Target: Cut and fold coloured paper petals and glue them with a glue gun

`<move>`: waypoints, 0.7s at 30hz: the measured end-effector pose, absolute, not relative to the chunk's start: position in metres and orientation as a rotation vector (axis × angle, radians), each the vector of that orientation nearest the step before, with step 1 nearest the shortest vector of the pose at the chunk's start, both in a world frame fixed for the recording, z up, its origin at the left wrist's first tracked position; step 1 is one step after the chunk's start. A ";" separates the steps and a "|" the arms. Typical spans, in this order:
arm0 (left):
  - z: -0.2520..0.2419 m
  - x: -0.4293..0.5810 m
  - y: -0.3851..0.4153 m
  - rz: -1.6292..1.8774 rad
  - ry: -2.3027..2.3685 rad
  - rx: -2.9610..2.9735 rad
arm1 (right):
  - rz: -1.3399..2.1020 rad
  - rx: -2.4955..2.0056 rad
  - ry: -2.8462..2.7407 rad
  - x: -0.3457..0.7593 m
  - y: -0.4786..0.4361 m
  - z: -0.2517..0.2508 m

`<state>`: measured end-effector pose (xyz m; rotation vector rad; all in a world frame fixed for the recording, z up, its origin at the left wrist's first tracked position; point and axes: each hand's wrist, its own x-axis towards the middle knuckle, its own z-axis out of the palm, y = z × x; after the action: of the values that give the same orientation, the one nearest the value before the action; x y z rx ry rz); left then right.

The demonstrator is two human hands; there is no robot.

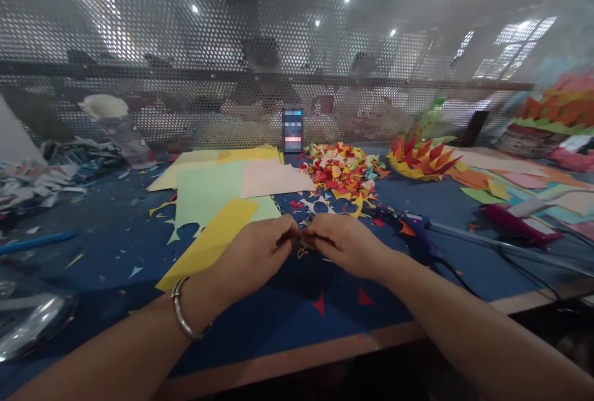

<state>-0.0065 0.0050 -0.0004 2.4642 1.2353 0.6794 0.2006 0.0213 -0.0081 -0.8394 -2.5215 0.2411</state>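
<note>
My left hand [260, 245] and my right hand [346, 243] meet fingertip to fingertip over the blue tabletop [297, 302]. Both are pinched closed on something small that the fingers hide. A thin yellowish curl [302, 254] shows just below the fingertips. Under my left hand and wrist lies a yellow paper sheet [218, 237], overlapping a pale green sheet [208, 184] and a pink sheet [273, 178] behind it. Beyond my right hand is a heap of small coloured paper pieces [341, 169], seemingly rolled or folded. Paper offcuts [320, 204] lie scattered before it.
A dark blue glue gun [420, 231] with a long clear stick lies right of my right hand; a magenta glue gun [524, 223] lies farther right. A red-yellow paper ring [422, 159] and a phone [292, 130] stand behind, before a perforated screen [176, 104]. Paper strips [37, 178] pile left.
</note>
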 end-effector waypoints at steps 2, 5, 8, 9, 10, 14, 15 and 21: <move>-0.001 -0.008 0.007 0.719 1.245 2.431 | 0.255 -0.840 -2.502 0.202 0.021 -0.006; -0.004 -0.011 0.011 0.789 1.240 2.252 | 0.239 -0.887 -2.451 0.208 0.020 0.001; -0.009 -0.012 0.016 0.849 1.121 1.972 | 0.138 -1.056 -2.396 0.222 0.018 0.007; -0.010 -0.012 0.017 0.867 1.073 1.885 | 0.088 -1.130 -2.367 0.229 0.016 0.009; -0.010 -0.012 0.018 0.883 1.034 1.811 | 0.041 -1.197 -2.328 0.237 0.013 0.009; -0.009 -0.011 0.018 0.930 0.969 1.653 | -0.028 -1.501 -2.099 0.286 -0.004 -0.001; -0.009 -0.011 0.017 0.939 0.954 1.639 | -0.057 -1.584 -2.057 0.299 -0.008 -0.005; -0.011 -0.006 0.017 0.968 0.947 1.559 | -0.227 -1.877 -1.830 0.345 -0.025 -0.028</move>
<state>-0.0058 0.0169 -0.0105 1.5591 0.9472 0.9681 0.3454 -0.0248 -0.0284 -1.8774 -1.8304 -0.2274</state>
